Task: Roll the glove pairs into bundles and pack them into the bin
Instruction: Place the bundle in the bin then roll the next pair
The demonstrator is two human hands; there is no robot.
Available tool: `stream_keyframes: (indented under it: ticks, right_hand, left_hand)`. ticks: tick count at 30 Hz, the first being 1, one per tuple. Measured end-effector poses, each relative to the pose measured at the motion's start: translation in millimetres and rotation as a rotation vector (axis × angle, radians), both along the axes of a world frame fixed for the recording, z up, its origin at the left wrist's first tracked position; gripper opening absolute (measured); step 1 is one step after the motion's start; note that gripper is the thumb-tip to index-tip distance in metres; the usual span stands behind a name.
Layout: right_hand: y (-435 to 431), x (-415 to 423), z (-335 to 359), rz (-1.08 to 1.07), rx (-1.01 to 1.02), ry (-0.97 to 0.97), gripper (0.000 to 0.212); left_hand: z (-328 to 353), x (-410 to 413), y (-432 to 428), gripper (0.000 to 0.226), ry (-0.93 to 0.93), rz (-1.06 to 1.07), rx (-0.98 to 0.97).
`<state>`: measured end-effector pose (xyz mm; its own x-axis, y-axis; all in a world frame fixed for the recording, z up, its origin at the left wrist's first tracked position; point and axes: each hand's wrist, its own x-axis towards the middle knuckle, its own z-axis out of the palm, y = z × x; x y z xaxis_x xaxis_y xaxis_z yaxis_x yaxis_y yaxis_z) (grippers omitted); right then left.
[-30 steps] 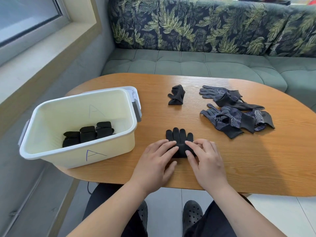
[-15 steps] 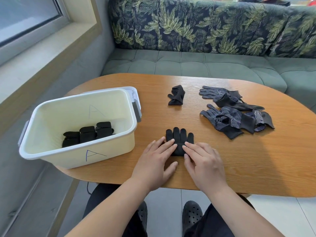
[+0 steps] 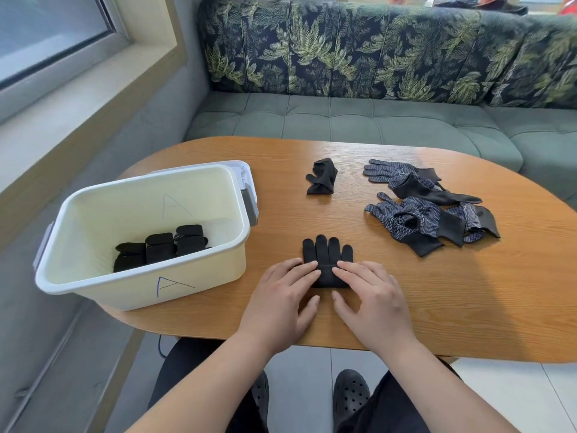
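Bin: cream plastic bin (image 3: 125, 289), 3 black rolled bundles (image 3: 160, 250) inside.
Pair: black knit glove pair (image 3: 327, 253) on oval wooden table (image 3: 468, 307), near bin; cuff end rolled.
Hands: left hand (image 3: 281, 295), right hand (image 3: 371, 298); fingers (image 3: 299, 273) near-straight, pressing roll, nothing grasped.
Next: probably roll on toward glove tips.

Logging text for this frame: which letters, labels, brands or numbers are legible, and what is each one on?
"A": hand-drawn in blue on the outer front wall of the bin.
"A": fainter, on the bin's inner back wall.
Printed marks on the dotted gloves: too blurred to read.
No other text is legible.
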<state>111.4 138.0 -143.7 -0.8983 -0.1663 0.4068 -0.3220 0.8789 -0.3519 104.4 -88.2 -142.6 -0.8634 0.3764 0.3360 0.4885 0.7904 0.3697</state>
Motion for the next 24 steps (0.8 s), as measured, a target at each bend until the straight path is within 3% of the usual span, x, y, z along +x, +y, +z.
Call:
stream_keyframes:
  ticks: [12, 24]
  right_hand:
    - [3.7, 0.4, 11.6, 0.045, -0.157, -0.103, 0.045]
    - [11.7, 4.3, 18.8, -0.005, -0.495, -0.267, 0.036]
  left_hand:
    - [9.2, -2.2, -6.4, 0.034, -0.100, 0.038, 0.168]
    - [16.1, 2.1, -12.1, 0.045, -0.297, 0.108, 0.409]
